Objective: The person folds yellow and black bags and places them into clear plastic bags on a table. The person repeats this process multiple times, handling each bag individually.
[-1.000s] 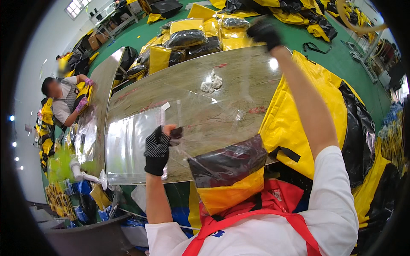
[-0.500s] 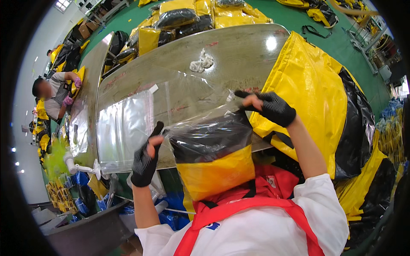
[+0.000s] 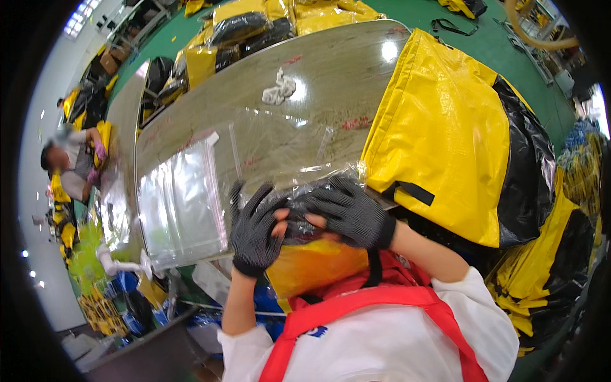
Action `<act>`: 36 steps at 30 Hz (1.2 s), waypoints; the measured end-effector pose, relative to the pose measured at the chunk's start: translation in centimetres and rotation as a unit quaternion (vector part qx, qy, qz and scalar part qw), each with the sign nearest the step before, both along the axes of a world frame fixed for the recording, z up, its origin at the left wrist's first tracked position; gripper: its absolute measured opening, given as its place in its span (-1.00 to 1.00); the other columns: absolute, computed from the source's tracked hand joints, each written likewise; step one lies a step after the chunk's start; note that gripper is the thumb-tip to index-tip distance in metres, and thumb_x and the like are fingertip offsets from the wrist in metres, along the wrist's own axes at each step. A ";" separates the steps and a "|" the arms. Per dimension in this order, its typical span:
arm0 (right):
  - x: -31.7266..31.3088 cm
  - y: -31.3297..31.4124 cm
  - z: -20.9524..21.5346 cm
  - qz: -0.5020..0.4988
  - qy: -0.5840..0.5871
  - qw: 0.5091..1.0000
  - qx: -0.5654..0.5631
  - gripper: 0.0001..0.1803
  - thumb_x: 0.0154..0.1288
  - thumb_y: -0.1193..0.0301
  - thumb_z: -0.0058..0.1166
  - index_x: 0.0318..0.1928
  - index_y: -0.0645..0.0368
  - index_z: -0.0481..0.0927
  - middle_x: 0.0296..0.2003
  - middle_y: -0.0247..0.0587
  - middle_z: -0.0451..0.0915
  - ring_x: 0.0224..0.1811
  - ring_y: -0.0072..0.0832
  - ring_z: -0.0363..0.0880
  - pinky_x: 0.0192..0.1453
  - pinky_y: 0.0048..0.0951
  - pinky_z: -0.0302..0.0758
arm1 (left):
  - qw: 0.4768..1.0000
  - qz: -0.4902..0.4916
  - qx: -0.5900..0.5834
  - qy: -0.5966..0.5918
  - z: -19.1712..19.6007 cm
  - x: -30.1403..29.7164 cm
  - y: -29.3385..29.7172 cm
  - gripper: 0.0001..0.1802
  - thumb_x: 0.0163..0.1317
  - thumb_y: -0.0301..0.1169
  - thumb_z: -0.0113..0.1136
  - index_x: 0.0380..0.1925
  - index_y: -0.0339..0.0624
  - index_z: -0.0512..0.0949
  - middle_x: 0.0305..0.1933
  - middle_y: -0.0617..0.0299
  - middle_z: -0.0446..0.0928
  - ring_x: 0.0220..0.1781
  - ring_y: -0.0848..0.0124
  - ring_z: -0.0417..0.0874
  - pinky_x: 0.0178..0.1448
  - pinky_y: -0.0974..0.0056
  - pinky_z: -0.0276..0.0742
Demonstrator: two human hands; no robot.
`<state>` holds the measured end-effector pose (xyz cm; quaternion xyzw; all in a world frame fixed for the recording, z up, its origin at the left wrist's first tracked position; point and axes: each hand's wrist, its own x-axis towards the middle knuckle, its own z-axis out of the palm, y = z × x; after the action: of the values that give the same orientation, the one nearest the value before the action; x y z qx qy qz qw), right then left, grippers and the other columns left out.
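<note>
A folded yellow-and-black bag (image 3: 315, 261) sits at the near edge of the bench (image 3: 331, 83), pressed against the person's chest above the red apron (image 3: 363, 302), which props it from below while both hands work on its top. A clear plastic sleeve (image 3: 286, 149) is drawn over its upper end and stands up from it, its open mouth reaching out over the bench. The left hand (image 3: 252, 228), in a dark knit glove, has its grip clenched on the sleeve at the bag's left shoulder, fingers spread up the film to hold it taut. The right hand (image 3: 347, 210) clamps sleeve and bag together from the top right (thumb tucked under, as far as can be seen).

Left of them a stack of flat clear sleeves (image 3: 181, 207) lies on the bench, within easy reach. To the right a large yellow bag (image 3: 439, 140) with black panels rests on edge. A crumpled white rag (image 3: 279, 89) lies far out on the bench; more yellow bags (image 3: 242, 25) are heaped beyond. Another person (image 3: 73, 162) works at the far left.
</note>
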<state>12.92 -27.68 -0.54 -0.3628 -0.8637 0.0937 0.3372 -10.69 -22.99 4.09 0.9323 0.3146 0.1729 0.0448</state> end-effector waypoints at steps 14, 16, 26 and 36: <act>3.5 4.3 2.9 -0.078 0.011 0.993 -0.089 -0.60 0.08 0.46 0.09 0.00 -0.04 0.52 0.04 -0.22 0.51 0.04 -0.19 0.46 0.11 -0.26 0.39 | 0.931 0.268 -0.069 -0.239 2.8 -13.2 -1.6 -0.35 0.08 -0.49 0.11 0.24 -0.24 0.22 0.27 0.01 0.28 0.30 0.16 0.30 0.36 0.19 0.15; 2.0 6.0 2.4 -0.011 -0.006 0.999 -0.037 -0.58 0.06 0.45 0.10 0.00 -0.07 0.53 0.07 -0.29 0.49 0.09 -0.20 0.42 0.16 -0.24 0.35 | 0.951 0.269 -0.104 -0.111 3.2 -13.4 -2.3 -0.25 -0.11 -0.67 0.08 0.23 -0.24 0.23 0.25 -0.01 0.30 0.32 0.11 0.26 0.36 0.17 0.16; -0.7 8.0 1.2 0.102 0.022 0.994 -0.031 -0.58 0.00 0.14 0.27 -0.14 0.04 0.56 -0.07 -0.20 0.54 0.05 -0.17 0.45 0.06 -0.20 0.41 | 0.959 0.256 -0.007 -0.119 -1.9 -11.1 0.3 -0.24 -0.16 -0.27 0.46 0.09 -0.23 0.37 0.12 -0.07 0.40 0.16 0.00 0.40 0.24 0.09 0.30; -1.8 8.1 -2.0 0.044 0.040 0.998 -0.016 -0.66 0.01 0.21 0.28 -0.21 0.07 0.56 -0.19 -0.20 0.58 -0.14 -0.16 0.52 0.00 -0.23 0.42 | 0.767 0.388 -0.099 -0.502 -7.8 -14.0 0.2 -0.89 0.34 -0.51 -0.12 -0.23 -0.28 0.40 -0.18 0.08 0.54 -0.06 0.29 0.56 0.11 0.25 0.42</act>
<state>11.13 -19.59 -2.49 -0.3259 -0.8630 0.1369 0.3610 -24.66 -22.80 -3.73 0.5014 0.5972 0.5871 0.2174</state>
